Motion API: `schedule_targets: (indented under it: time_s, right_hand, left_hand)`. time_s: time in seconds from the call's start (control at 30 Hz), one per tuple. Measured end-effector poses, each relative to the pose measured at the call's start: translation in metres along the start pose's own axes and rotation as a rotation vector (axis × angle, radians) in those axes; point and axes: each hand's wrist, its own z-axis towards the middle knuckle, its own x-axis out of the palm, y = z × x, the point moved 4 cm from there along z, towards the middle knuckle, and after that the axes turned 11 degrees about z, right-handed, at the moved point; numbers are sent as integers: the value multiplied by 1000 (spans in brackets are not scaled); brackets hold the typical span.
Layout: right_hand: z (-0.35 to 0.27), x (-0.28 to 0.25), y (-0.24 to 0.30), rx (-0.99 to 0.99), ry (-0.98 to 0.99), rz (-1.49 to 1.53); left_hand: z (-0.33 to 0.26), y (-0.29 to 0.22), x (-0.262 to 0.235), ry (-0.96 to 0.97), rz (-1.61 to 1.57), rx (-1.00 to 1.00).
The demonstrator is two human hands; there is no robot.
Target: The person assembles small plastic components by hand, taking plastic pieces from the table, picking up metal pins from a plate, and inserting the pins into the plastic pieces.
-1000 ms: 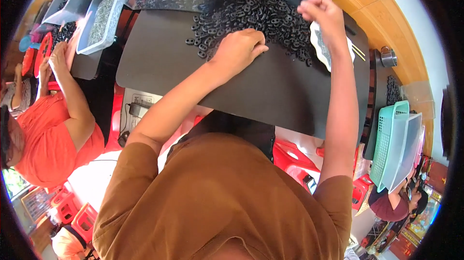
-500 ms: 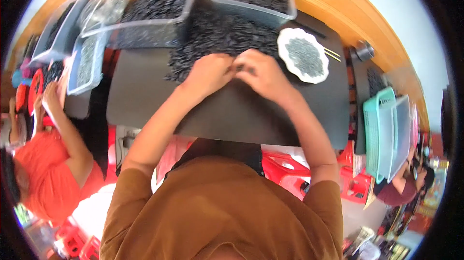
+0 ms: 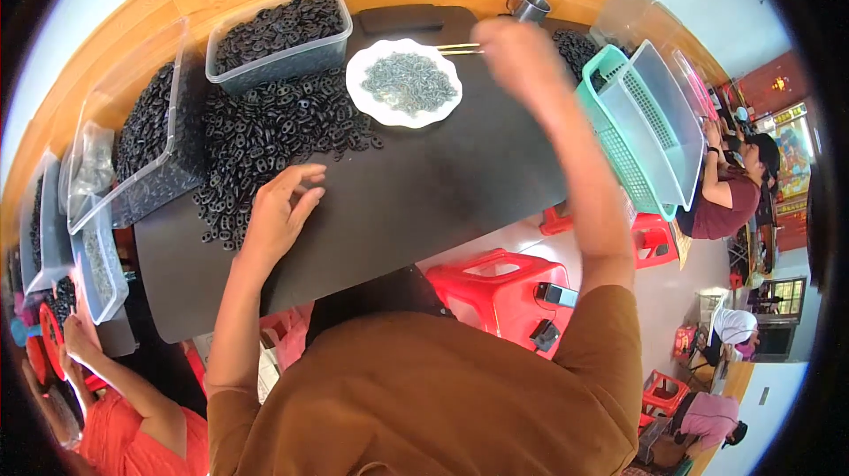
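My left hand [image 3: 281, 211] rests by the near right edge of a heap of small black oval pieces [image 3: 265, 127] with holes in them. Its thumb and fingers are apart, and nothing shows between them. Over the far right part of the dark table, my right hand [image 3: 522, 56] is smeared by motion, so its fingers cannot be made out. It is close to two thin gold-coloured sticks [image 3: 460, 49]. Beside those sits a white scalloped dish [image 3: 358, 109] holding many small silvery metal parts [image 3: 409, 83].
Clear plastic tubs of black pieces [image 3: 287, 65] stand at the back left. A metal mug [image 3: 531, 6] and green basket [image 3: 619, 140] are right. A red stool [image 3: 495, 295] stands below the table [image 3: 442, 175]. A person in red [image 3: 133, 432] works at left; others sit far right.
My hands, together over the table before, have come apart. The right one has moved away to the far right, past the dish. The view has turned rightward.
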Motion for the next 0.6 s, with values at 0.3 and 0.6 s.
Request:
schedule_targets:
  time_s: [0.3, 0.6]
  right_hand:
    - [-19, -20, -263, 315, 204, -784]
    - [18, 25, -105, 189, -19, 62]
  left_hand:
    - [-15, 3, -3, -39, -43, -10]
    - [-26, 17, -7, -128, 99, 146]
